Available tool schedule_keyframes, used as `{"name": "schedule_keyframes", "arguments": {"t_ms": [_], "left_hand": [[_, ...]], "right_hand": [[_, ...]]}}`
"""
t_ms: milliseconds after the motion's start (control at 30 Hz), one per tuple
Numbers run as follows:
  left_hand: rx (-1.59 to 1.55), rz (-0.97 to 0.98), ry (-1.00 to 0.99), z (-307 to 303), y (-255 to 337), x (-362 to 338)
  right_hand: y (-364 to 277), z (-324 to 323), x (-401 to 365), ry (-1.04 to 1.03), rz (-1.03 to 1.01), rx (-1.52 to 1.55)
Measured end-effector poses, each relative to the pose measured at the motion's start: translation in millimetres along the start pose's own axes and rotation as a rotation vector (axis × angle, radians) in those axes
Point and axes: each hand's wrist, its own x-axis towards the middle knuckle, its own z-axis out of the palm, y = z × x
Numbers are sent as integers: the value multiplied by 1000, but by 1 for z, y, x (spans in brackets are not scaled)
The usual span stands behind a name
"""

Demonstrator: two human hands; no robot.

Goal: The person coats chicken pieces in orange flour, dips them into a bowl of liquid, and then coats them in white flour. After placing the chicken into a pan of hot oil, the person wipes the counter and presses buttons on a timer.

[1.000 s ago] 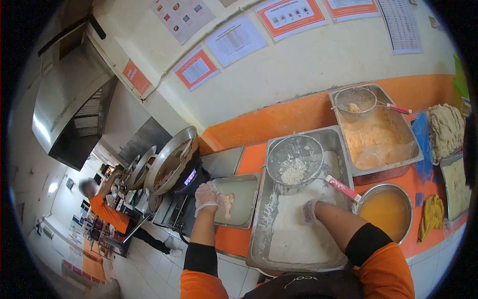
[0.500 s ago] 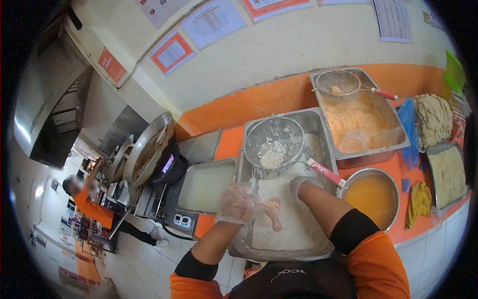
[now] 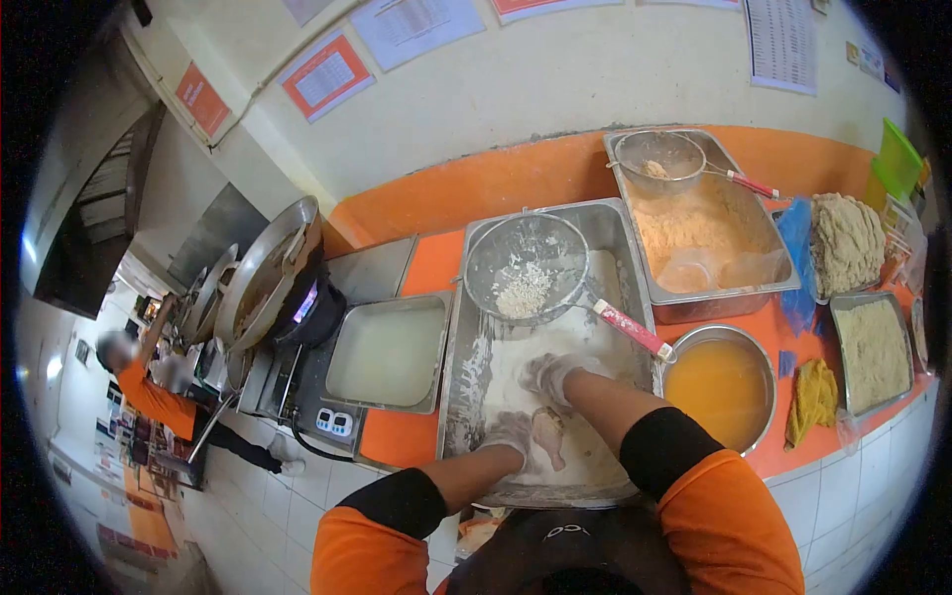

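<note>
A chicken drumstick (image 3: 547,438) lies in white flour inside a deep metal tray (image 3: 454,397). My left hand (image 3: 508,434), in a clear plastic glove, is low in the flour right beside the drumstick on its left. Just above the drumstick, my gloved right hand (image 3: 551,377) also reaches into the flour, its fingers pointing left. Flour and the gloves obscure the fingers of both hands, so their grip does not show. A round mesh strainer (image 3: 527,266) with a red handle rests across the tray's far part, with white crumbs in it.
On the right are a pan of orange-tinted flour (image 3: 699,223) with another strainer, a bowl of orange liquid (image 3: 719,387) and a yellow cloth (image 3: 813,402). A tray of cloudy liquid (image 3: 387,347) and large frying pans (image 3: 268,268) stand left. Another person (image 3: 159,392) is further left.
My left hand has lowered the drumstick from above the tray into the flour. My right hand has moved left and closer to it. The camera view has shifted slightly.
</note>
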Motion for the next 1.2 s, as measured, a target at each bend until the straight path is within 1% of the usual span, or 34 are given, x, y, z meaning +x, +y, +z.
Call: {"name": "schedule_keyframes", "arguments": {"t_ms": [33,67,100,133,167,233,267,367,467,533,567,600,633,667,700,733,767,800,833,867,900,933,967,1000,1033,1067,1100,1133,1167,1200], "left_hand": [[55,69,-48,-7,3,-1],[46,71,-45,15,-6,14],[-42,83,-75,55,-23,42],[-127,94,-104,77,-32,58],[-126,97,-102,70,-31,55],[84,119,-279,48,-29,47],[84,121,-272,47,-32,48],[4,108,-224,49,-36,50],[-128,-22,-24,43,-39,50],[-210,-107,113,36,-43,51],[-217,-108,120,31,-43,52],[-100,-122,141,24,-42,52],[15,-137,160,17,-41,52],[-4,-139,163,11,-40,50],[44,-126,155,4,-40,47],[91,-113,147,0,-40,46],[65,-141,226,3,-43,49],[39,-144,223,0,-43,49],[89,-77,206,-10,-44,47],[140,-9,189,-21,-46,44],[195,11,168,-39,-39,28],[173,9,169,-16,-50,55],[-416,-66,155,26,-68,104],[-1002,-137,134,57,-74,128],[-700,-297,424,64,-54,109],[-567,-183,288,64,-49,94],[-420,-27,151,53,-46,69],[-328,96,54,44,-40,42],[-321,170,12,38,-35,21],[-320,242,-31,31,-33,3]], "right_hand": [[4,36,36,51,-126,1],[8,71,71,102,-251,-4],[6,71,60,69,-209,87],[4,60,45,42,-174,161],[3,51,33,16,-160,220],[5,38,18,-12,-173,319],[-1,35,11,-12,-171,353],[-44,37,0,46,-77,428],[-80,40,-6,124,66,517],[-72,22,-17,140,71,493],[-65,13,-19,143,71,473],[-54,4,-19,136,70,460],[-40,-5,-18,71,74,420],[-29,-12,-16,6,77,378],[-20,-15,-16,-8,74,362],[-11,-16,-15,7,78,278],[-5,-12,-14,19,79,195],[2,3,-6,-1,72,180],[6,15,0,134,63,267],[7,28,7,193,57,305],[4,33,7,251,48,343],[-12,22,-5,457,-12,189],[-18,20,-12,553,-53,108],[-24,18,-18,653,-86,23],[-26,23,-22,459,-143,25],[-28,32,-28,260,-198,27],[-30,42,-34,62,-248,30],[-32,51,-40,-134,-293,37],[-34,57,-45,-330,-334,47],[-40,51,-56,-429,-354,52]]}}
